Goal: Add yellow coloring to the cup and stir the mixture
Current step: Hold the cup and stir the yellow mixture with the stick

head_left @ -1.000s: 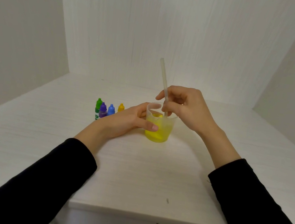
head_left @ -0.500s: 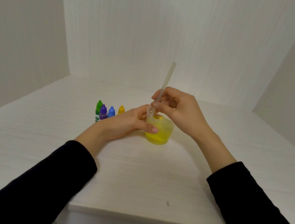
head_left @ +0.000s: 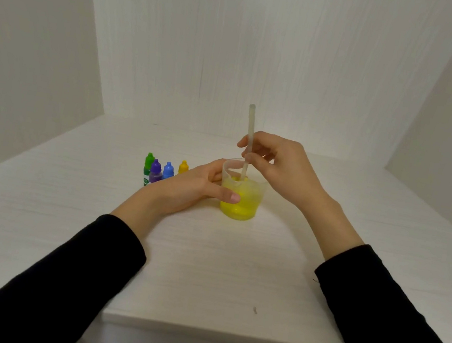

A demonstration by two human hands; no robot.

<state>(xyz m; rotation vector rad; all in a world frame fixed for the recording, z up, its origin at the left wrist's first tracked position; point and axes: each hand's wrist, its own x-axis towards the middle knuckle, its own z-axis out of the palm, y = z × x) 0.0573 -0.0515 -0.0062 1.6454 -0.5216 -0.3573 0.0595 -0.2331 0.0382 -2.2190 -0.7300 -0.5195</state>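
A clear plastic cup [head_left: 246,204] holding yellow liquid stands on the white table [head_left: 202,272], near its middle. My left hand [head_left: 195,187] grips the cup from the left, thumb across its front. My right hand [head_left: 279,165] pinches a pale stirring stick [head_left: 249,133] above the rim. The stick stands nearly upright with its lower end in the liquid. The yellow dropper bottle [head_left: 183,166] stands capped behind my left hand, partly hidden by it.
A green bottle [head_left: 148,165], a purple bottle [head_left: 155,173] and a blue bottle [head_left: 168,170] stand in a row left of the cup. White walls close the table in at the back and both sides. The table's front edge runs below my forearms.
The stick's top swung from leaning left to leaning right, then back to nearly upright, as my right hand moved it around inside the cup. My left hand and the cup stayed put.
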